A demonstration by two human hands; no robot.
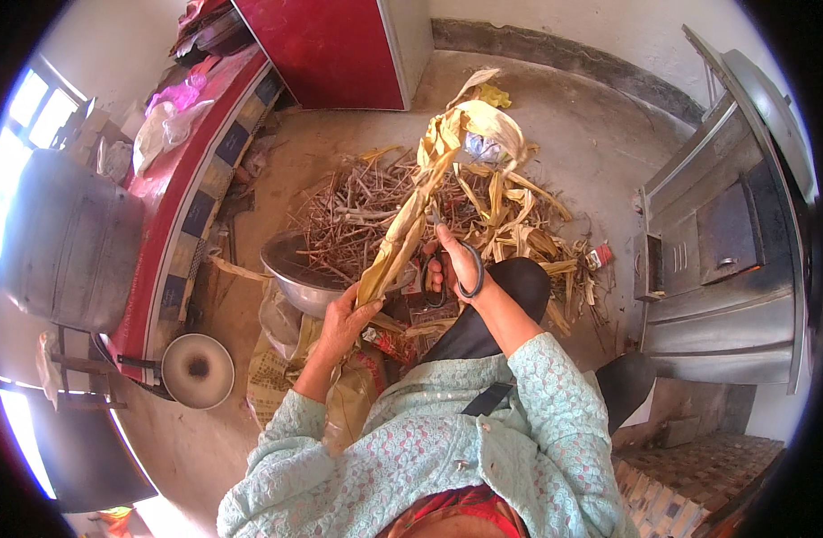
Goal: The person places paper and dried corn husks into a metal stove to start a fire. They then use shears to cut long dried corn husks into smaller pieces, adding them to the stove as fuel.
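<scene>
A long, dried corn stalk (398, 244) with curling yellow leaves slants up and away in front of me, its lower end gripped in my left hand (341, 325). My right hand (462, 264) is closed around black-handled scissors (428, 289), fingers in the loops. Their blades point at the stalk's right side, but I cannot tell whether they touch it. Beyond both hands spreads a heap of cut twigs (348, 211). Dry leaves and husks (523, 240) lie at its right side. A metal basin (293, 291) stands just beyond my left hand, partly under the twigs.
A metal stove (730, 233) stands at the right. Along the left runs a red-topped counter (180, 166) with a large plastic water jug (75, 242) near it. A round pan (199, 384) sits on the floor at left, and a crumpled sack (347, 408) lies beside my left forearm.
</scene>
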